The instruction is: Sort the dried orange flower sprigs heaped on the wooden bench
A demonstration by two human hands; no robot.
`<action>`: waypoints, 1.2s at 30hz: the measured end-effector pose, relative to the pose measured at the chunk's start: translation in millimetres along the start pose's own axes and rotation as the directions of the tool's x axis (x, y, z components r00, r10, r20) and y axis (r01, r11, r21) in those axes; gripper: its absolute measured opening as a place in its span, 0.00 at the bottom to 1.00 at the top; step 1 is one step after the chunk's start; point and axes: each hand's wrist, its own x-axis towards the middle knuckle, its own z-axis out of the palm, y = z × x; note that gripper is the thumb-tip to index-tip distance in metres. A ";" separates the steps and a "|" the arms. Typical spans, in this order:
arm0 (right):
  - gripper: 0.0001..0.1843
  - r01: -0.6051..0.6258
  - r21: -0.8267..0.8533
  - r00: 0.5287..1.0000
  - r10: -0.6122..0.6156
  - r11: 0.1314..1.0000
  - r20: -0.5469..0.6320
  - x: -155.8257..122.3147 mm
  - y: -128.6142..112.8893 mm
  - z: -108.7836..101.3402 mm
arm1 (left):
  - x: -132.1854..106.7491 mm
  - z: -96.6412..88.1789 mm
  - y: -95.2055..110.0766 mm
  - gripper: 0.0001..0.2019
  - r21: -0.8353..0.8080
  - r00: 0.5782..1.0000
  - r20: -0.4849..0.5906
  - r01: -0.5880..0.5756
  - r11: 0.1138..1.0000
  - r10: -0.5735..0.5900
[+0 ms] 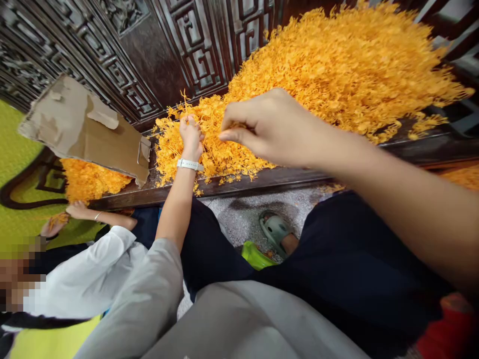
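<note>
My left hand (191, 135), with a pale band at the wrist, is closed at the near end of the orange pile. A thin branched orange plastic flower piece (184, 101) sticks up from its fingers. Just to the right, my right hand (262, 122) hovers over the pile with thumb and fingers curled together. Whatever lies inside that pinch is hidden by the fingers. Beneath both hands, loose orange plastic flower pieces (220, 149) cover the dark wooden bench, rising into a large heap (337, 65) at the right.
A torn cardboard box (108, 134) stands on the bench (254, 178) at left, with more orange pieces (93, 179) beyond it. Another person (86, 274) sits at left, hands (78, 210) near orange strands. A carved wooden backrest (149, 65) rises behind. A green object (257, 256) lies below.
</note>
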 end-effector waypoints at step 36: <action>0.19 -0.181 0.450 0.614 0.458 0.875 -0.643 54.7 154.7 -33.9 | -80.6 40.4 -1.7 0.16 0.085 0.927 0.368 -0.107 0.991 0.069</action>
